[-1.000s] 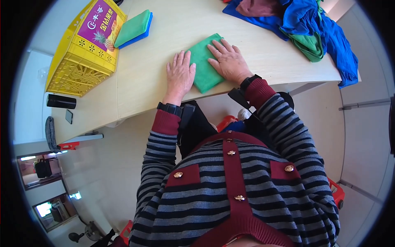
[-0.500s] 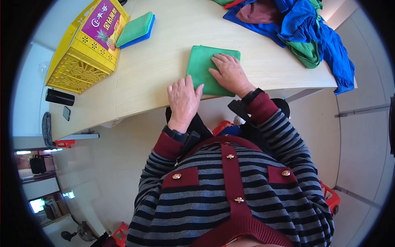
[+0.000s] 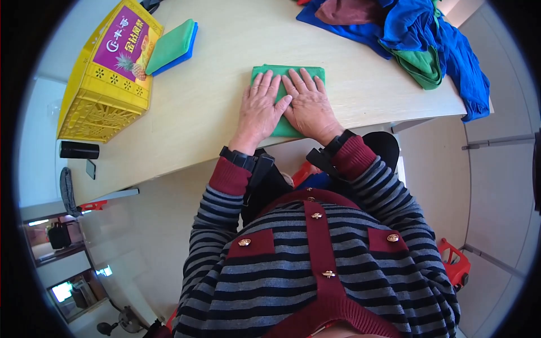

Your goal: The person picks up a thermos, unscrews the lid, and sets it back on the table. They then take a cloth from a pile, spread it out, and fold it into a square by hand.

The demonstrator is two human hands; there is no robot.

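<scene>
A folded green cloth [image 3: 286, 130] lies near the table's front edge, mostly covered by my hands. My left hand [image 3: 261, 110] rests flat on its left half, fingers stretched toward the far edge. Flat on the right half is my right hand [image 3: 310, 107], its fingers slightly spread. The two thumbs meet or nearly meet over the middle of the cloth. Neither hand grips anything. To the upper left, a folded green cloth [image 3: 171, 46] sits on top of a folded blue cloth [image 3: 186, 56].
A yellow crate [image 3: 104, 115] with a pineapple label stands at the table's left, near a black cylinder [image 3: 79, 150] and a phone-like dark object [image 3: 91, 169]. A heap of blue, green and maroon cloths [image 3: 406, 31] hangs over the right edge of the table [image 3: 208, 107].
My left hand has moved from the cloth's left edge up onto it, beside my right hand. My right hand has shifted slightly left and turned more upright. The view has tilted a little.
</scene>
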